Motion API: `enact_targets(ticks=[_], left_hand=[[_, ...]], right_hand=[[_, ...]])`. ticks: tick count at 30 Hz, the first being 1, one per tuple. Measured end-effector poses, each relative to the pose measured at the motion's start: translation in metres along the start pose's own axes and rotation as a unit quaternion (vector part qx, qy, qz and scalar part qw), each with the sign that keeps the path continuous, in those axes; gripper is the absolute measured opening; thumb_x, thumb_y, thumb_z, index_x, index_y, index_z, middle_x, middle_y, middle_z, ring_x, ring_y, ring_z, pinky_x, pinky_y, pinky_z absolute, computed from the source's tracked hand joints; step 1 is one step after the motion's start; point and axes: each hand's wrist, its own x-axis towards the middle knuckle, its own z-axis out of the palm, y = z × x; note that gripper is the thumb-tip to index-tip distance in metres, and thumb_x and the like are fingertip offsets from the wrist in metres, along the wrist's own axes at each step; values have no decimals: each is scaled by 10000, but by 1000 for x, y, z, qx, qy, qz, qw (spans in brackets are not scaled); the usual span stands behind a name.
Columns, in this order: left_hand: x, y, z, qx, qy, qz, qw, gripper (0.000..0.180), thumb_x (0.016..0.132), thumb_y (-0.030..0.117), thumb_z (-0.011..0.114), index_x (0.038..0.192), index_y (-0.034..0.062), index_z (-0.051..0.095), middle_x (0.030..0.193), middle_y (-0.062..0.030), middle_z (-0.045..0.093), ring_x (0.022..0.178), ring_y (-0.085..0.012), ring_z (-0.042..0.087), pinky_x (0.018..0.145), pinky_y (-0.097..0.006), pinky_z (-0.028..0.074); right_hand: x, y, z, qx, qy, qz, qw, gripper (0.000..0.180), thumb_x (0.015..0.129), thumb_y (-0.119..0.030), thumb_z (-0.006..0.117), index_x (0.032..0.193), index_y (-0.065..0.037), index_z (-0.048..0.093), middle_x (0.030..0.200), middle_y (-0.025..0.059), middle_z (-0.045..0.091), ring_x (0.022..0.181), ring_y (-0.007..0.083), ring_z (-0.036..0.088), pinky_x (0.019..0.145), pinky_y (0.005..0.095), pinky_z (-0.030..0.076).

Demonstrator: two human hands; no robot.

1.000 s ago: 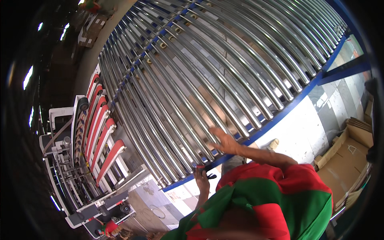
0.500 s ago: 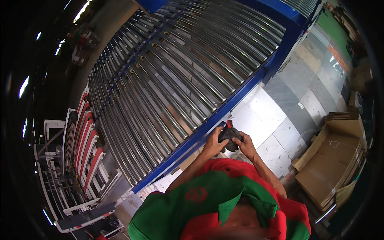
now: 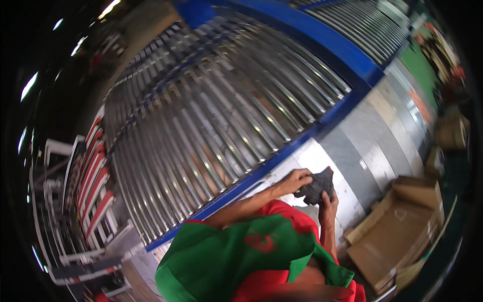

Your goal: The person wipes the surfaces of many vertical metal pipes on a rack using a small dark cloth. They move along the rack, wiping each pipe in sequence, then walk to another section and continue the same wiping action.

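Observation:
In front of my body I hold a dark grey, crumpled, soft-looking piece with a small red patch at its upper tip; it looks like a work glove, though blur hides its exact kind. My left hand pinches its left edge with the fingertips. My right hand grips its lower right side, thumb up against the dark material. Both hands are above the tiled floor, just off the near edge of a roller conveyor, touching neither the rollers nor the blue frame.
The conveyor's blue side rail runs diagonally beside my left forearm. A second roller section stands at the far right. Flattened cardboard in an open carton lies to my right. Red and white slatted machinery stands at the left.
Both hands have moved rightward with the dark piece, which now shows broader and more spread out. My right hand has dropped to its lower side. The whole view has shifted and blurred.

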Motion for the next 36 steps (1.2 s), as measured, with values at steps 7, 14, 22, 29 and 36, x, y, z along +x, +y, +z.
enact_targets(ticks=[7, 14, 22, 29, 36], left_hand=[[78, 21, 37, -125, -69, -75, 987, 183, 1043, 156, 612, 1123, -7, 636, 955, -30, 692, 867, -73, 620, 791, -251, 506], [185, 63, 105, -282, -117, -102, 947, 278, 1069, 202, 544, 1239, -3, 625, 1155, -88, 689, 1064, -159, 654, 938, -327, 529], [308, 96, 195, -346, 12, -85, 934, 422, 1022, 203, 491, 1394, 11, 548, 1280, -85, 647, 1182, -202, 646, 1000, -361, 540], [437, 118, 159, -365, 68, 43, 927, 522, 1003, 323, 593, 1450, 63, 523, 1363, -75, 607, 1224, -188, 624, 1042, -355, 516], [576, 133, 121, -406, 152, 138, 890, 455, 1060, 309, 511, 1418, 29, 544, 1374, -84, 604, 1204, -185, 620, 1021, -323, 509]], right_hand=[[56, -28, -61, 0, 101, -27, 995, 301, 969, -129, 711, 1230, -2, 630, 1066, 54, 719, 938, 117, 666, 841, 281, 547], [138, -94, -142, -15, 124, -29, 992, 251, 970, -106, 723, 1191, -42, 625, 1003, 40, 732, 882, 99, 667, 794, 258, 539], [259, -234, -206, -278, -3, -96, 956, 366, 935, -131, 744, 1252, 0, 614, 1002, 108, 729, 916, 186, 686, 823, 320, 544], [394, -299, -176, -430, -10, -314, 846, 605, 920, -141, 730, 1449, -24, 461, 1453, 232, 515, 1269, 382, 582, 1060, 439, 488], [499, -334, -155, -503, -132, -307, 797, 492, 890, -51, 728, 1353, -11, 569, 1520, 229, 460, 1396, 446, 458, 1155, 489, 402]])
